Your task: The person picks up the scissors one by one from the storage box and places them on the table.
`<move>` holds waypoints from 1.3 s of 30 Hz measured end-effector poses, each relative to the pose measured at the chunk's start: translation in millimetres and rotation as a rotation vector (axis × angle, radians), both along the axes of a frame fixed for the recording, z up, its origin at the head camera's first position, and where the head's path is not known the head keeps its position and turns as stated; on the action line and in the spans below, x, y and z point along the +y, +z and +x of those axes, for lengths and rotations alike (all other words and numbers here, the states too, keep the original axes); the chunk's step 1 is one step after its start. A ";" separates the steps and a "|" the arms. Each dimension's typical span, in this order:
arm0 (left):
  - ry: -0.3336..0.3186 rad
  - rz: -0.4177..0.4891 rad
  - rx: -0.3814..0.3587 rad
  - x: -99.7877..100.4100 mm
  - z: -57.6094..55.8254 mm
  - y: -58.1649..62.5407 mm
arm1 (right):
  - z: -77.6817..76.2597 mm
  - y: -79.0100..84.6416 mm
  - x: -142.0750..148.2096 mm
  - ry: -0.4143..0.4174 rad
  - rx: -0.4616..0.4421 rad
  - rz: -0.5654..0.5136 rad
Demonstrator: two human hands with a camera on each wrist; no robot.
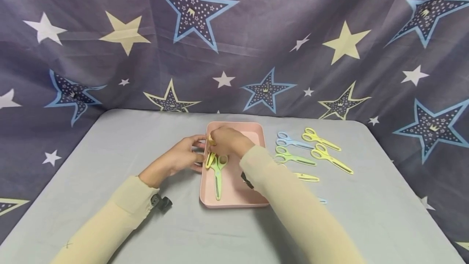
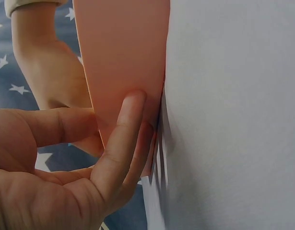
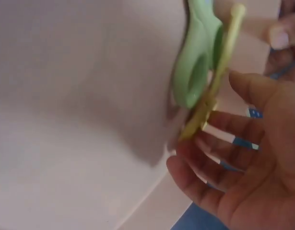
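Observation:
A pink tray lies on the grey cloth. My left hand is at its left side; in the left wrist view, extended fingers touch the outer wall and the thumb meets the rim. Inside the tray, my right hand grips yellow scissors by the handle end, near the far left corner. The right wrist view shows these yellow scissors tilted among my fingers. Beside them lie light green scissors, blades toward me and handles away.
Right of the tray lie blue scissors, green scissors and yellow scissors. More yellow scissors and a blue tip are partly covered by my right sleeve. A star-patterned curtain hangs behind the table.

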State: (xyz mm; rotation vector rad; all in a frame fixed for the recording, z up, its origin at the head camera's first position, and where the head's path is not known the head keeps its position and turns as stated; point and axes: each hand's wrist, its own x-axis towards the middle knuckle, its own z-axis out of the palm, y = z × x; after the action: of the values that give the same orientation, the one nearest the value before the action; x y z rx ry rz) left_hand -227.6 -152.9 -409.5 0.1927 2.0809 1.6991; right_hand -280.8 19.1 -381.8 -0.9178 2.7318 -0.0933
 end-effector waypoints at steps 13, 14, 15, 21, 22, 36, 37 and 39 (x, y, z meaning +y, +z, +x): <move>0.005 0.000 -0.002 0.3 -2.1 -0.4 | 5.3 1.8 -3.6 -0.062 -0.069 0.042; 0.005 -0.001 -0.001 0.0 -2.5 -0.8 | 5.0 1.8 -2.0 -0.043 -0.066 0.049; 0.006 0.001 -0.002 -0.1 -2.9 -1.1 | 4.6 1.1 -0.2 -0.029 -0.060 0.052; 0.002 0.005 -0.004 -0.6 -4.0 -1.8 | 1.6 -3.0 10.4 0.065 0.003 0.027; 0.001 0.004 -0.006 -0.5 -3.8 -1.7 | 1.3 -3.3 11.7 0.073 0.006 0.015; 0.010 -0.009 -0.017 0.7 -2.0 -1.1 | 6.1 -10.6 21.7 0.214 0.097 0.006; 0.011 -0.010 -0.016 0.4 -2.2 -1.3 | 7.0 -10.6 22.3 0.212 0.096 0.010; 0.010 -0.010 -0.014 -0.4 -2.6 -1.9 | 8.6 -10.4 23.1 0.204 0.087 0.010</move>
State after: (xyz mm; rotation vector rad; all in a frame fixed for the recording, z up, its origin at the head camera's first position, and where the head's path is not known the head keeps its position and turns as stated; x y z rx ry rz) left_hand -230.2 -153.3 -411.4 0.1670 2.0837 1.6910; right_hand -272.2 42.2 -392.2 -1.2175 2.6954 -0.0010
